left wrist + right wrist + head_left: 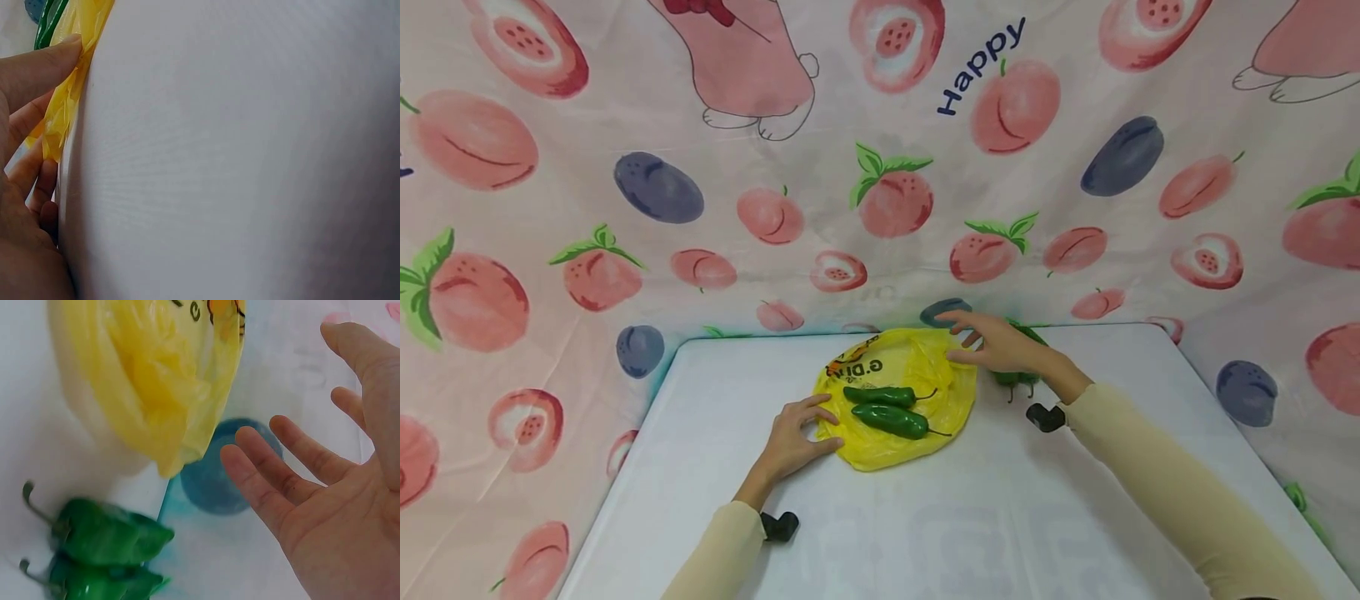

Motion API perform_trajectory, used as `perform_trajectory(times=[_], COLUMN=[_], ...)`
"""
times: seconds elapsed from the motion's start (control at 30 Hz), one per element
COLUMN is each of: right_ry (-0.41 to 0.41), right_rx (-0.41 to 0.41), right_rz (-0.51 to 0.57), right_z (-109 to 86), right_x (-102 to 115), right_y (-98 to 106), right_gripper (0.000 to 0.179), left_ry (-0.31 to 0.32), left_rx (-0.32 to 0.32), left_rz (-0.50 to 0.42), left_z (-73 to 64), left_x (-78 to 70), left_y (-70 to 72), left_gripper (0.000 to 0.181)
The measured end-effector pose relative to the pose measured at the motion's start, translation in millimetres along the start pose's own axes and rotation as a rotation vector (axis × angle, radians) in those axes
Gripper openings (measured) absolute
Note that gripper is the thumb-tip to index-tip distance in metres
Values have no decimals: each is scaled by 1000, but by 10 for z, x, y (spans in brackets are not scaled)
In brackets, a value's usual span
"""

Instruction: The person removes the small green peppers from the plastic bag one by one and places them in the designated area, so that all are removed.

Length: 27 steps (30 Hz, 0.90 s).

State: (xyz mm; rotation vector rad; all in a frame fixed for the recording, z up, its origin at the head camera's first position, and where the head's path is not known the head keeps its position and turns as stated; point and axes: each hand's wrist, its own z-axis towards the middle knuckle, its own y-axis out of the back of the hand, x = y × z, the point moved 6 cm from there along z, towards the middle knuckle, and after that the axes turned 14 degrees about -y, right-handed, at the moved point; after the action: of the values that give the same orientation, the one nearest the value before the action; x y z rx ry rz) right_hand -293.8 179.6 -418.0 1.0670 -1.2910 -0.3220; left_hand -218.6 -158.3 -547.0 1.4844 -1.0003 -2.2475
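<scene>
A yellow plastic bag with dark print lies flattened on the white table. Two green chili peppers rest on it, a slimmer pepper behind a thicker pepper. My left hand touches the bag's left edge, thumb and fingertips spread apart on the yellow plastic. Over the bag's back right edge hovers my right hand, fingers extended and holding nothing. Partly hidden under that hand lie more green peppers; two peppers with curved stems show in the right wrist view.
A pink fruit-print cloth hangs behind the table's back edge and down its sides. The white tabletop spreads in front of the bag. Small black devices sit on both wrists.
</scene>
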Motion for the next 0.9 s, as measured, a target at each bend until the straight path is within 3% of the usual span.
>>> perform_trajectory(times=[0.13, 0.37, 0.9], right_ry=[12, -44, 18], right_rx=[25, 96, 197], right_rz=[23, 27, 50], right_z=[61, 180, 406], right_x=[109, 208, 324], right_y=[-76, -231, -645], right_gripper=[65, 68, 65], left_ry=[-1, -11, -6], left_rx=[-5, -8, 7], left_rz=[2, 12, 7], left_z=[-1, -2, 11], left_x=[16, 23, 18], left_y=[-6, -5, -5], left_gripper=[24, 24, 24])
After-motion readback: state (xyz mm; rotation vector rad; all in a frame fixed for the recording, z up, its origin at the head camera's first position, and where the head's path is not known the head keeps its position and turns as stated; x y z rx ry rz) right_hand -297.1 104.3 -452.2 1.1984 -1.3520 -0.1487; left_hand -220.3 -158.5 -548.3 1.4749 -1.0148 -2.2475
